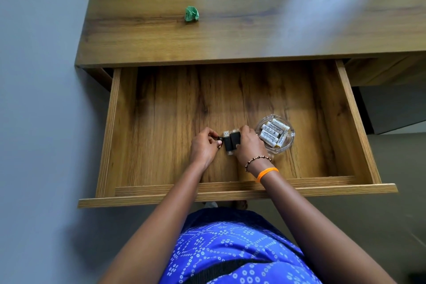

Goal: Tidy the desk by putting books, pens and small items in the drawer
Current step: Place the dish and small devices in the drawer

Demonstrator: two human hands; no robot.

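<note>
Drawer [359, 122]: pulled fully open below the desk top [230, 37]; its wooden floor is being used as the sorting place.
Left hand [204, 147]: a small black cap-like piece [220, 139] is being pinched between thumb and fingertips, just beside the flash drives.
Right hand [250, 146]: fingers are being curled over the right side of the black flash drives [231, 142], which are being lined up side by side on the drawer floor.
Glass dish [287, 145]: already set in the drawer, just right of the right hand, with several white batteries [274, 132] lying in it.
Done, as judged: batteries and drives are being kept inside the drawer, so small items appear mostly stowed.
Left, as judged: a crumpled green paper ball [191, 13] is lying alone on the desk top; no books or pens are being shown in view, and the drawer is not yet shut.
</note>
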